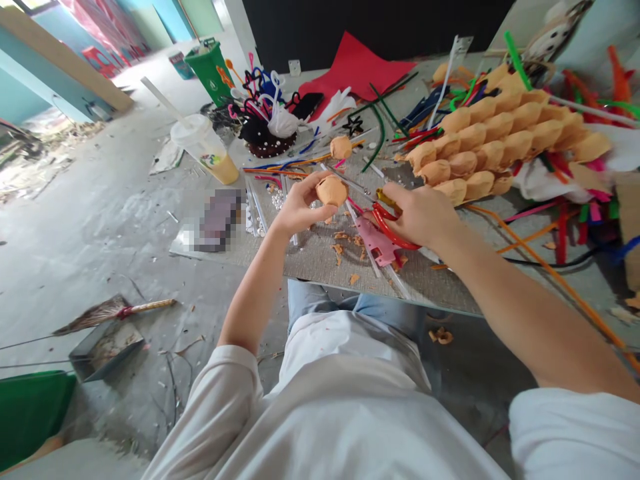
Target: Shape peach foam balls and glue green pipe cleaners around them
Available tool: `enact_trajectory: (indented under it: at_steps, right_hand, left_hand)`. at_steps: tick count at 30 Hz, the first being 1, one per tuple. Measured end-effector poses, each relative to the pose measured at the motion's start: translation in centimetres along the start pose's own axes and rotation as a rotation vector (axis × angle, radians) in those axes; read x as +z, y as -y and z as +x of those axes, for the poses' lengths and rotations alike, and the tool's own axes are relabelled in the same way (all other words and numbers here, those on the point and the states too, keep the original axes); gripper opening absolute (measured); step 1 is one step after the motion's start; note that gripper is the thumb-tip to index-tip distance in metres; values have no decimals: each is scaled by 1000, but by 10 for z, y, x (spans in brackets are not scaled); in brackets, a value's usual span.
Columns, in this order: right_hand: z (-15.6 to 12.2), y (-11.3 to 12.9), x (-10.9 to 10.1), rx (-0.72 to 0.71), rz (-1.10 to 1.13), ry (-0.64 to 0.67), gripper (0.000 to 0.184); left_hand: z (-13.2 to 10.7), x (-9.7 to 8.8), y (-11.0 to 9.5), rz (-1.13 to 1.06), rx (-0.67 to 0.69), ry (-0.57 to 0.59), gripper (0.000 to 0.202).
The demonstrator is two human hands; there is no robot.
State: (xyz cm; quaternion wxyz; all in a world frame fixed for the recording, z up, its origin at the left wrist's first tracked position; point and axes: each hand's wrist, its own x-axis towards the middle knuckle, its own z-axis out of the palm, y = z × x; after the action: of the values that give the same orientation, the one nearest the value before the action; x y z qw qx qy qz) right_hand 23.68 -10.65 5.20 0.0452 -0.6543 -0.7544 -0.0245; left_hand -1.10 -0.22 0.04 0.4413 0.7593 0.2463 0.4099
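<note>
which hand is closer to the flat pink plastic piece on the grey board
Right. The right hand, gripping red-handled scissors, sits just above the flat pink plastic piece. The left hand, holding a round orange foam ball, is farther off to its left.

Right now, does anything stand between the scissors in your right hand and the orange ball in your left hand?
Nothing visible does: the blades of the red-handled scissors in the right hand reach up beside the orange ball held in the left hand.
</note>
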Motion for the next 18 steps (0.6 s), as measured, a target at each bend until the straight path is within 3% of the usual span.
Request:
enact_trajectory:
  at_steps: [4,7,11,15,18]
  right_hand:
    - [6,-9,3,157,50,-95,60]
    - [11,-22,13,276,118,-182,63]
    - [21,-32,28,231,222,-187,66]
    - [37,-22,25,277,230,-85,56]
    - [53,-8,15,300,218,-91,63]
  left_hand:
    - [2,5,2,60,110,-66,80]
    - [3,9,1,91,101,-163,83]
    - [3,11,-4,57,53,-202,76]
    - [3,13,-13,-245,-19,-165,74]
    - [2,16,-25,-511,-90,-163,76]
